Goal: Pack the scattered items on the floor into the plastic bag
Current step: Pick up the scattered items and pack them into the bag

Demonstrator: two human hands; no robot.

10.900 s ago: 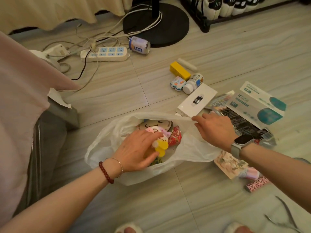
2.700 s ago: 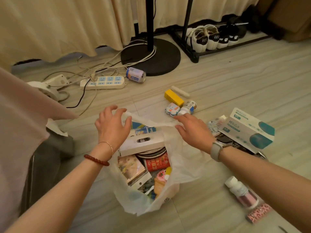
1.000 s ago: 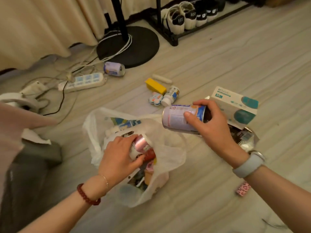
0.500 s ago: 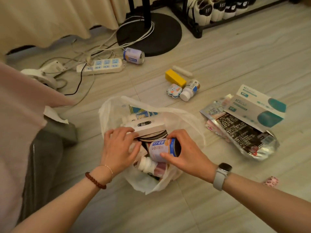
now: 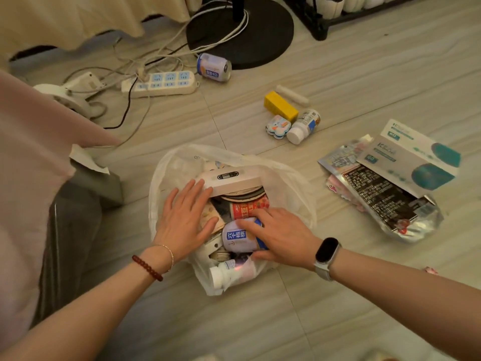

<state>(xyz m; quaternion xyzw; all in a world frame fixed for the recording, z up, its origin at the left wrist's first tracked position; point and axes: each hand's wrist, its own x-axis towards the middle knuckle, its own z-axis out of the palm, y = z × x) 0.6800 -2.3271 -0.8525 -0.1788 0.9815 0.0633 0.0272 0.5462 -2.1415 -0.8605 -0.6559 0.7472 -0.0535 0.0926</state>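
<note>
Pale grey wood-grain tile floor (image 5: 364,74), beige curtain hem (image 5: 78,19) top left, round black stand base (image 5: 260,40), black shoe rack (image 5: 320,24); dim warm light.

Both forearms are bare to the frame's lower edge, with no sleeves showing. The left hand (image 5: 184,223) has two bracelets at the wrist: a thin gold chain bracelet (image 5: 166,252) nearer the hand, and behind it a beaded bracelet (image 5: 147,268) of dark red round beads. The right hand (image 5: 279,237) has a fitness band (image 5: 326,254) at the wrist, with a long black screen, rounded at its ends, on a pale grey strap. No rings show on either hand
</note>
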